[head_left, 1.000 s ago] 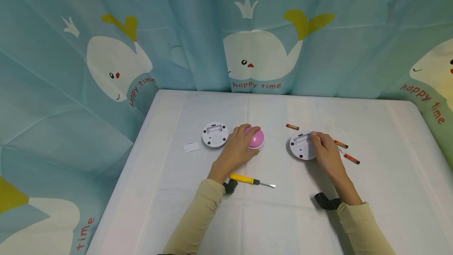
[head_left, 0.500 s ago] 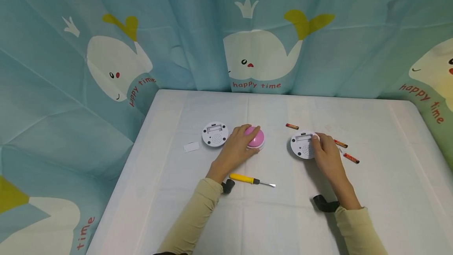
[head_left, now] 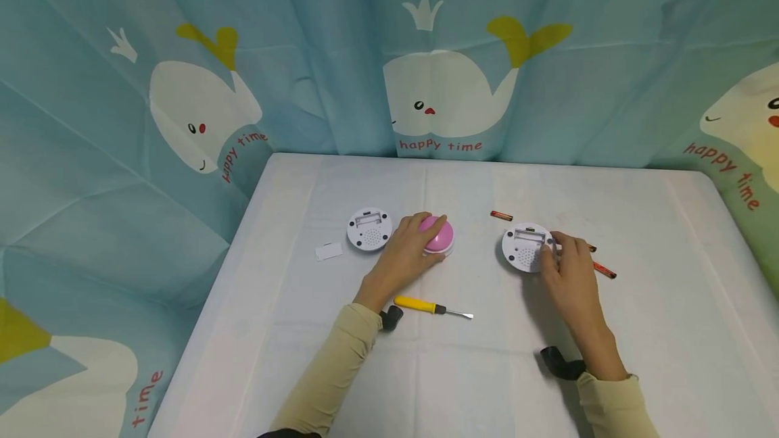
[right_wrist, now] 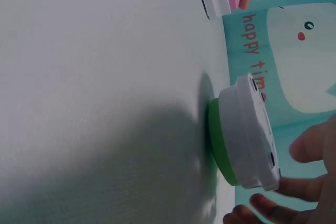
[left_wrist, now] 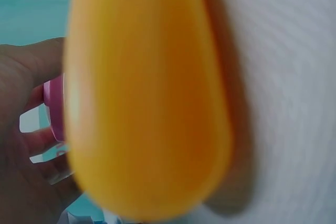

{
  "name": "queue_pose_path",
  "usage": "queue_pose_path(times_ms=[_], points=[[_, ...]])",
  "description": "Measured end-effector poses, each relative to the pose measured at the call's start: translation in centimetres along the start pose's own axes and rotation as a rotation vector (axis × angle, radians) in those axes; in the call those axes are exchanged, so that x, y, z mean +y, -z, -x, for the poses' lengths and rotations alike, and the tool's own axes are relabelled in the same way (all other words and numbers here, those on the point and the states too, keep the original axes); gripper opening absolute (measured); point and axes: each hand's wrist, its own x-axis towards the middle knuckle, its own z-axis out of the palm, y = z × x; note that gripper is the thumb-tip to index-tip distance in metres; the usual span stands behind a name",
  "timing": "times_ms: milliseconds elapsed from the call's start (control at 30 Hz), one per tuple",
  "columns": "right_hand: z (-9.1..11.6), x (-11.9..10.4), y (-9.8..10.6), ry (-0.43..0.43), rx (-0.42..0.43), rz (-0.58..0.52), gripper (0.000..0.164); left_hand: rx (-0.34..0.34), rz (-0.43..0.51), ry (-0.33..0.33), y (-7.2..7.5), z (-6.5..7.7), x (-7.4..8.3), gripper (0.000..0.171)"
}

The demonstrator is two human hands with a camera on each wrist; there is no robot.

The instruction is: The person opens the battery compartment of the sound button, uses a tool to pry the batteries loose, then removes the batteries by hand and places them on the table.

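My left hand (head_left: 398,259) grips the pink dome of a round push button (head_left: 439,235), its fingers curled over the top. At the right, a similar button (head_left: 525,249) lies upside down, its white underside with an uncovered battery slot facing up. In the right wrist view its green dome (right_wrist: 221,142) is against the tablecloth and its base is tilted. My right hand (head_left: 572,282) is at that button's right edge; a finger meets the rim while the thumb (right_wrist: 310,142) stands a little off it. The screwdriver's yellow handle (left_wrist: 147,98) blocks much of the left wrist view.
Another upturned white button (head_left: 369,229) lies left of my left hand, beside a small white battery cover (head_left: 328,252). The yellow-handled screwdriver (head_left: 420,305) lies in front. One battery (head_left: 502,215) is behind the right button; another (head_left: 604,270) lies right of my hand.
The upturned button at the right has turned and shifted slightly right. My right hand has drawn back a little to its edge, the thumb coming off its face. The left hand stays put.
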Motion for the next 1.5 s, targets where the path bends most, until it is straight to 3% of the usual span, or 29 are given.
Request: queue_pose_path(times_ms=[300, 433, 667, 867, 1033, 1300, 1500], points=[[-0.1, 0.1, 0.2, -0.100, -0.084, 0.023, 0.054, -0.029, -0.059, 0.011, 0.2, -0.3, 0.4, 0.079], [0.3, -0.1, 0.1, -0.038, -0.020, 0.039, 0.050, -0.058, -0.127, -0.008, 0.4, -0.5, 0.8, 0.081], [1.6, -1.8, -0.7, 0.159, 0.164, 0.063, 0.035, -0.087, -0.196, -0.056, 0.9, -0.9, 1.1, 0.074], [1.9, -2.7, -1.1, 0.208, 0.156, 0.057, 0.031, -0.097, -0.176, -0.078, 1.4, -1.1, 0.9, 0.072], [2.4, -3.1, -1.7, 0.306, 0.106, 0.067, 0.029, -0.082, -0.086, -0.035, 2.0, -0.8, 0.4, 0.073], [2.8, -3.7, -3.0, 0.457, 0.043, 0.080, 0.025, -0.008, 0.179, -0.025, 3.4, 0.7, -0.2, 0.075], [2.9, -4.2, -3.9, 0.607, -0.140, 0.087, 0.028, 0.046, 0.356, -0.038, 4.0, 1.7, -0.4, 0.073]])
